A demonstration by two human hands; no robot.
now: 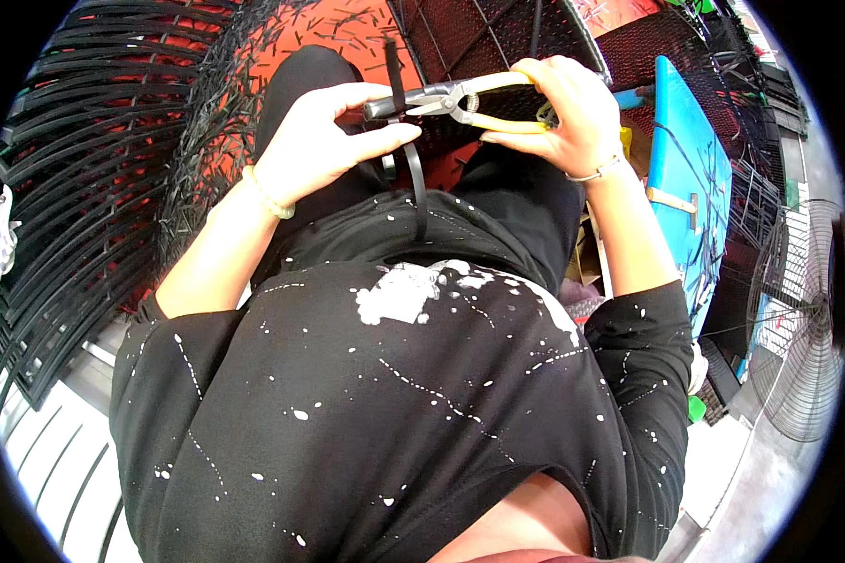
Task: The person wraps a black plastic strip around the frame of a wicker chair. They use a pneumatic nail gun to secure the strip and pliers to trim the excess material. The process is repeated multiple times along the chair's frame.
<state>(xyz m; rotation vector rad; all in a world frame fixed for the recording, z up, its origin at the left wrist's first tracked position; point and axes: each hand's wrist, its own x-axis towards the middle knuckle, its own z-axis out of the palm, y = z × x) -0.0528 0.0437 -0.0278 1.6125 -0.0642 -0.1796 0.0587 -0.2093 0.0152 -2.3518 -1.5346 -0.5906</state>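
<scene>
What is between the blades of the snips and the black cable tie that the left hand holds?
Nothing visible. The snips in the right hand have their tips right at the black cable tie, which the left hand pinches against the mesh panel.

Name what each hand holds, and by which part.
The right hand grips the yellow-handled cutters by the handles. The left hand pinches a black cable tie near its top, at the cutter's tip.
</scene>
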